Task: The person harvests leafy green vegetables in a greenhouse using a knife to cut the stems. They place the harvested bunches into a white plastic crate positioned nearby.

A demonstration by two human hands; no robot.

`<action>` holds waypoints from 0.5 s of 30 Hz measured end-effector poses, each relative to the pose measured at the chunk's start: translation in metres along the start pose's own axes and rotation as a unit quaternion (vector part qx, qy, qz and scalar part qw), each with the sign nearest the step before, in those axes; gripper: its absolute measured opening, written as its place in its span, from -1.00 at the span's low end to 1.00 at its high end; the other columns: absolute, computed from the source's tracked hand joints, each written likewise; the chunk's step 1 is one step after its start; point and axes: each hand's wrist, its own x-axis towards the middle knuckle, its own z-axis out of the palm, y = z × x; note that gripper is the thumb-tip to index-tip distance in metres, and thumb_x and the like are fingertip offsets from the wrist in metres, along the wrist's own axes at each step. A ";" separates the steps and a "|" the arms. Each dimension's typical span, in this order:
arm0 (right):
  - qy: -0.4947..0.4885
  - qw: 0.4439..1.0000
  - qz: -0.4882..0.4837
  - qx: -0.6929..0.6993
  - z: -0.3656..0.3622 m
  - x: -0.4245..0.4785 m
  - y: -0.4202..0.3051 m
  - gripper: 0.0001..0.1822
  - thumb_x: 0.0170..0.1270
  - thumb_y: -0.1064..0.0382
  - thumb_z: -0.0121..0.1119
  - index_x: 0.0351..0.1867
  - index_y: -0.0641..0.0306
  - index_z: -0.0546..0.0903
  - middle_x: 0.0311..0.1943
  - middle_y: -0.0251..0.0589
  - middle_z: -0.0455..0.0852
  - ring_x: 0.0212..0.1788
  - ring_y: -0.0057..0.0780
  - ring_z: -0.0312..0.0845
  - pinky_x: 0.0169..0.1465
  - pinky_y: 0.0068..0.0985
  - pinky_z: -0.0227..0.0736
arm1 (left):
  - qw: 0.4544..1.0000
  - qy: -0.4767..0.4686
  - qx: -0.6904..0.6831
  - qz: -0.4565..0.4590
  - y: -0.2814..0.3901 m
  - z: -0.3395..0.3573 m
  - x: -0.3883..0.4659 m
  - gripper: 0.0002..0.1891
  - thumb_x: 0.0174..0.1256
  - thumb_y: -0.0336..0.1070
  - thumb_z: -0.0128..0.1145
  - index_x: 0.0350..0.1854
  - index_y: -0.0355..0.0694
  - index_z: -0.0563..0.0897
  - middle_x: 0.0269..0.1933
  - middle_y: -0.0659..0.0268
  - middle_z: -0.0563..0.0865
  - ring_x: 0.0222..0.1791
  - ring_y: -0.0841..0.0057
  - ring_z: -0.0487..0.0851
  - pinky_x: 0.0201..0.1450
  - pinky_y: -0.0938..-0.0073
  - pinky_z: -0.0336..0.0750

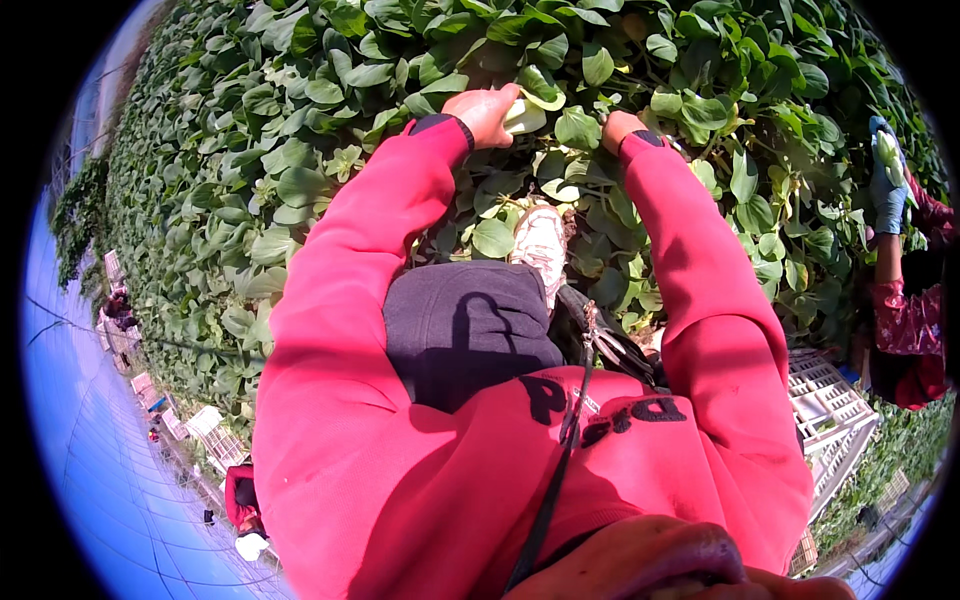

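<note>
My left hand (486,114) is closed around the pale stalks of a leafy green plant, likely bok choy (526,118), whose leaves point to the right. My right hand (621,129) is among the leaves a little to the right; its fingers are largely hidden, so what it touches cannot be told. A round green leaf (577,127) lies between the two hands. Dense leafy greens (322,90) surround both hands. Below them, a light-coloured shoe (540,238) stands on soil among low leaves.
At the right edge, a co-worker's gloved hand (889,196) holds a pale-stalked plant. White plastic crates (832,409) stand at the lower right, and more crates (217,435) at the lower left near another person (241,495). A strap with a bag hangs before my body.
</note>
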 end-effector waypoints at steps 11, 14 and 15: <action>-0.029 0.669 -0.068 0.739 -0.009 -0.118 -0.049 -0.39 0.09 -0.26 0.15 -0.13 0.25 0.35 -0.49 -0.14 0.61 -0.78 -0.63 0.26 -0.72 -0.64 0.19 | 0.931 0.336 0.049 0.130 0.006 0.041 -0.121 -0.43 -0.39 -0.33 0.34 -0.16 -0.20 0.44 -0.11 0.24 0.61 -0.38 0.31 0.53 -0.30 0.38 0.42; -0.016 0.686 -0.075 0.724 -0.009 -0.119 -0.065 -0.43 0.08 -0.22 0.19 -0.18 0.23 0.37 -0.53 -0.16 0.59 -0.77 -0.63 0.27 -0.71 -0.63 0.22 | 0.905 0.371 0.132 0.162 0.010 0.043 -0.122 -0.69 -0.09 -0.30 0.14 -0.20 -0.08 0.47 -0.05 0.30 0.61 -0.43 0.44 0.52 -0.36 0.42 0.40; 0.006 0.711 -0.063 0.701 -0.008 -0.120 -0.070 -0.48 0.08 -0.15 0.23 -0.23 0.25 0.41 -0.56 -0.18 0.58 -0.77 -0.64 0.28 -0.71 -0.63 0.24 | 0.894 0.391 0.148 0.162 0.008 0.046 -0.123 -0.76 0.00 -0.29 0.04 -0.20 -0.03 0.49 -0.07 0.31 0.61 -0.46 0.48 0.52 -0.39 0.44 0.40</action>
